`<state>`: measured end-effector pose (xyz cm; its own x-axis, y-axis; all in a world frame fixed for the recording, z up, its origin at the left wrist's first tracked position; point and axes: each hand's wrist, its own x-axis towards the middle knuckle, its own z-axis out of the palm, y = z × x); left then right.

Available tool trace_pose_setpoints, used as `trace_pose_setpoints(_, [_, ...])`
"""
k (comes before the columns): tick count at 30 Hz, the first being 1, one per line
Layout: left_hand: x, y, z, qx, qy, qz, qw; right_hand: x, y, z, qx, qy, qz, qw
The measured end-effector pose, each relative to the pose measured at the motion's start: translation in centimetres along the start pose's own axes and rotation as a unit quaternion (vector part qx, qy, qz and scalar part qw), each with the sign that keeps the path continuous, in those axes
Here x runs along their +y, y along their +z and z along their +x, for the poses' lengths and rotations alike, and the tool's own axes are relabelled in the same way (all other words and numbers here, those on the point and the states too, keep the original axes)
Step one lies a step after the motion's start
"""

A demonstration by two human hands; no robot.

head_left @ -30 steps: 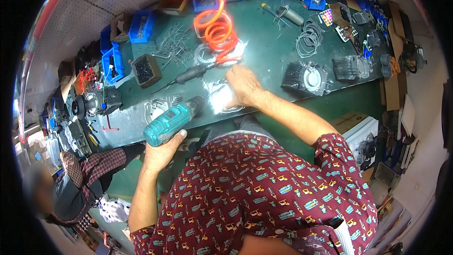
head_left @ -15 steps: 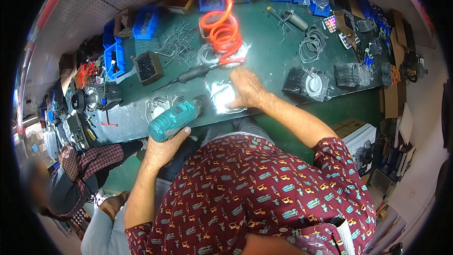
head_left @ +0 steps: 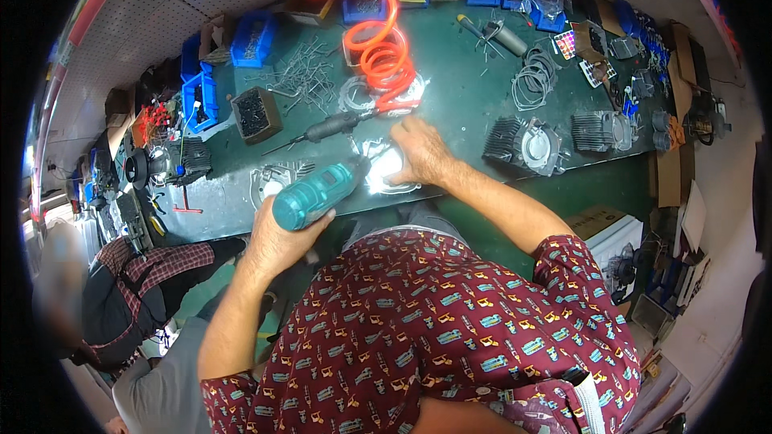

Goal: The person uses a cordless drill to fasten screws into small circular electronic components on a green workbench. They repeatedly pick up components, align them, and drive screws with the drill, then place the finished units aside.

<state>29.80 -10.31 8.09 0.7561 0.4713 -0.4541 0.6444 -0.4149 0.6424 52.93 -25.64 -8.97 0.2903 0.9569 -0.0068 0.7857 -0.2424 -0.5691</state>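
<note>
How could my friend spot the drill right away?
Find the long green table and look near its front edge. There, the left hand grips a chunky drill pointing toward a brightly lit metal part. Its teal body stands out from the grey metal piece beside it.

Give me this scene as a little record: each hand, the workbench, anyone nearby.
Left hand: holds a teal power drill, nose toward the metal part
Right hand: at the brightly lit metal part
Workbench: green top
Beyond hands: coiled orange hose
Right side: finned metal blocks
Nearby: another person, lower left
Unclear: drill contact, glare
</note>
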Motion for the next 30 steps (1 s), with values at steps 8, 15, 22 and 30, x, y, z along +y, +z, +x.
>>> trace_pose_setpoints(8, [9.0, -3.3, 5.5, -0.079, 0.088, 0.231, 0.966, 0.2, 0.6, 0.5, 0.031, -0.032, 0.019, 0.999])
trace_pose_setpoints(15, [10.0, -2.3, 6.0, -0.084, 0.063, 0.246, 0.964, 0.5, 0.5, 0.3, 0.028, -0.039, 0.028, 0.998])
trace_pose_setpoints(22, [11.5, -1.6, 5.1, -0.096, 0.022, 0.293, 0.951, 0.6, 0.5, 0.4, 0.027, -0.044, 0.026, 0.998])
trace_pose_setpoints(30, [9.5, -0.7, 4.9, -0.051, 0.033, 0.207, 0.976, 0.6, 0.7, 0.8, 0.02, -0.042, 0.027, 0.999])
